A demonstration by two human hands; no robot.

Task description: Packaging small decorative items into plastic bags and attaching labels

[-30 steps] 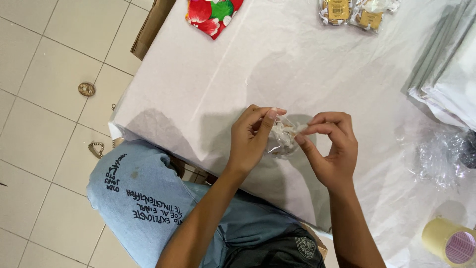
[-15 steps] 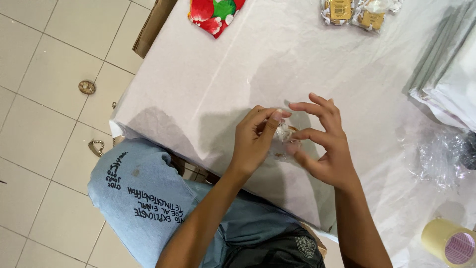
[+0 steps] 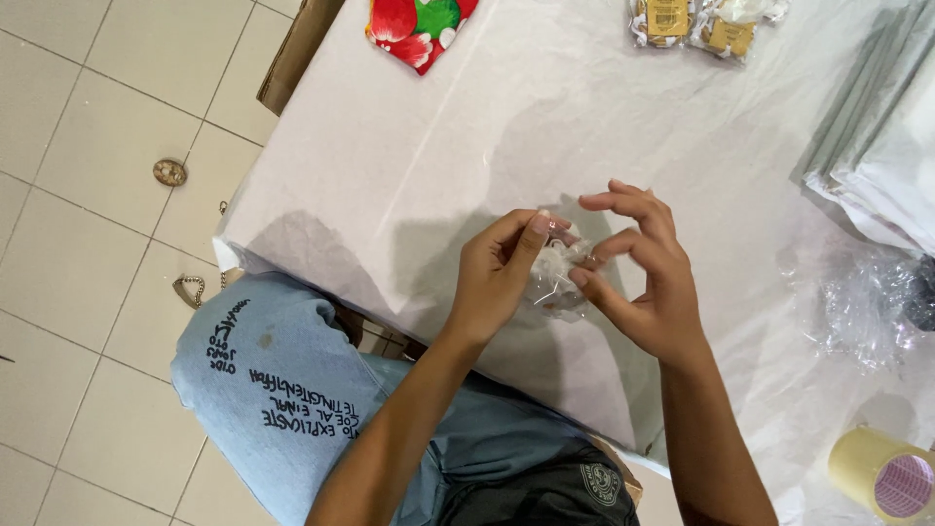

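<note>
Two hands on one item: I've got the left hand (image 3: 497,278) and right hand (image 3: 643,282) meeting over the near edge of the white plastic-covered table (image 3: 438,166), both pinching a small crumpled clear-plastic packet with something pale inside (image 3: 557,278). Left thumb and forefinger clamp its top corner; right fingertips grip the opposite side, remaining fingers fanned out, probably to keep them off the film. Packet sits just above the tabletop, between the hands — can't tell if it touches the cover. Held close to the body and centred under the camera, likely for a good look at fine finger work. Supplies are parked out of the way: roll of pale yellow tape (image 3: 881,472) near right at the table edge, loose heap of clear cellophane (image 3: 862,307) just right of the hands, stack of white folded sheets (image 3: 877,127) far right, two small clear bags with tan labels (image 3: 696,24) at the far edge, red and green floral cloth (image 3: 419,24) at the far left. Blue denim knee (image 3: 282,390) tucked against the table below.
</note>
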